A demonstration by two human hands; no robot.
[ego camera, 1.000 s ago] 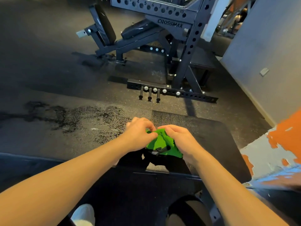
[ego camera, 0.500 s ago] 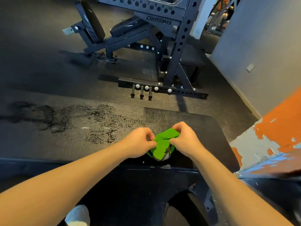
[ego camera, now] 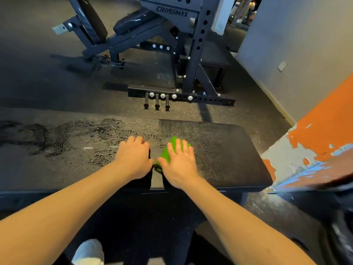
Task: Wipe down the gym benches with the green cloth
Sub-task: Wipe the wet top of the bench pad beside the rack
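Note:
A black padded gym bench [ego camera: 229, 150] runs across the view in front of me, its surface speckled with wet patches on the left. The green cloth [ego camera: 165, 154] lies bunched on the pad near its right end. My right hand [ego camera: 179, 163] presses flat on the cloth with straight, spread fingers and covers most of it. My left hand [ego camera: 133, 159] rests on the bare pad just left of the cloth, fingers bent downward, its thumb near the cloth's near corner.
Behind the bench stands a black CROSSMAX rack [ego camera: 191, 44] with an incline bench [ego camera: 133, 22] and pegs at its base. A grey wall [ego camera: 305, 44] rises at the right, and an orange-and-grey peeling surface [ego camera: 315, 140] stands beside the bench's right end. My white shoe [ego camera: 88, 252] is below.
Both hands were pinching the bunched cloth above the pad. Now the cloth lies on the bench under my flat right hand, and my left hand has let go and rests on the pad.

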